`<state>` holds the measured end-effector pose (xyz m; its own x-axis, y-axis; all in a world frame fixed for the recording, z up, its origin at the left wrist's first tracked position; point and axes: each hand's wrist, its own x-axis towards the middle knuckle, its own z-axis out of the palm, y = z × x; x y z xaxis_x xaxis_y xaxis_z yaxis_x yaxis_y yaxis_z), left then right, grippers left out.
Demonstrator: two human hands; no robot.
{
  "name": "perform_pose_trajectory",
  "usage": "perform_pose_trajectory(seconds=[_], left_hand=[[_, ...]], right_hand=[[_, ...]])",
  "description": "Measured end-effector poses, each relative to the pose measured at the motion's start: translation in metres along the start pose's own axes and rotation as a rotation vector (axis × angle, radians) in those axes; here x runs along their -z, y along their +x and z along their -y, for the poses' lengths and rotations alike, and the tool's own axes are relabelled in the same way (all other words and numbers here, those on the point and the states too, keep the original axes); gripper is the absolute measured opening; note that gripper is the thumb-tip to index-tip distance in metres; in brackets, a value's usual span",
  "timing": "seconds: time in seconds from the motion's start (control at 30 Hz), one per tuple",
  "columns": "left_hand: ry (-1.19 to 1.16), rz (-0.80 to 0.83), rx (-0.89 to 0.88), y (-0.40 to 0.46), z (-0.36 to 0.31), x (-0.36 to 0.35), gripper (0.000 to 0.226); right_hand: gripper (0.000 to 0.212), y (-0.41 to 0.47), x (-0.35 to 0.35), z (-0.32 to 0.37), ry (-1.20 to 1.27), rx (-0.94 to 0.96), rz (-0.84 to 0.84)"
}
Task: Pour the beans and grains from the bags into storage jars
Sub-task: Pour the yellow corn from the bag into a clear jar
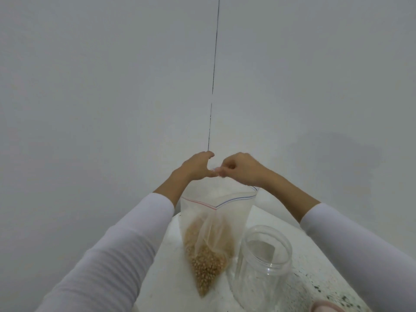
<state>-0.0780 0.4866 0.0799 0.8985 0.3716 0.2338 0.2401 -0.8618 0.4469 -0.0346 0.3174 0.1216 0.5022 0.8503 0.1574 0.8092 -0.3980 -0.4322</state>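
A clear zip bag (210,239) with tan beans in its lower corner hangs above the white table (171,278). Its red and blue zip strip runs across the top, folded open toward me. My left hand (195,167) and my right hand (240,168) meet above the bag and each pinches the bag's far top edge between thumb and fingers. An open, empty clear plastic jar (262,264) stands upright on the table just right of the bag.
A plain white wall with a thin vertical seam (212,86) fills the view behind the table. A pink rounded object (326,306) peeks in at the bottom right edge. The table's right part is black-speckled (319,287).
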Motion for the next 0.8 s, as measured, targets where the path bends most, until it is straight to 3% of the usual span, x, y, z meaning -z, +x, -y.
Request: perform_pose_trajectory(seconds=[0.1, 0.2, 0.27, 0.43, 0.57, 0.8], left_hand=[[0.068, 0.072, -0.013, 0.01, -0.006, -0.006, 0.05], [0.087, 0.052, -0.03, 0.013, -0.008, -0.014, 0.028], [0.046, 0.012, -0.038, 0.014, -0.007, -0.017, 0.013], [-0.154, -0.034, 0.067, 0.008, 0.008, -0.007, 0.01], [-0.265, -0.163, 0.176, 0.002, 0.025, 0.01, 0.011], [-0.362, -0.237, 0.29, -0.011, 0.031, 0.036, 0.006]], right_hand=[[0.033, -0.018, 0.0, 0.018, -0.076, 0.133, 0.351], [0.032, -0.022, -0.011, 0.019, -0.223, 0.156, 0.468], [0.021, -0.019, -0.019, 0.014, -0.174, 0.162, 0.425], [0.016, -0.019, -0.01, 0.002, 0.018, 0.148, 0.25], [0.008, -0.017, 0.013, -0.012, 0.16, 0.061, 0.148], [0.018, -0.018, 0.047, -0.033, 0.172, -0.022, 0.082]])
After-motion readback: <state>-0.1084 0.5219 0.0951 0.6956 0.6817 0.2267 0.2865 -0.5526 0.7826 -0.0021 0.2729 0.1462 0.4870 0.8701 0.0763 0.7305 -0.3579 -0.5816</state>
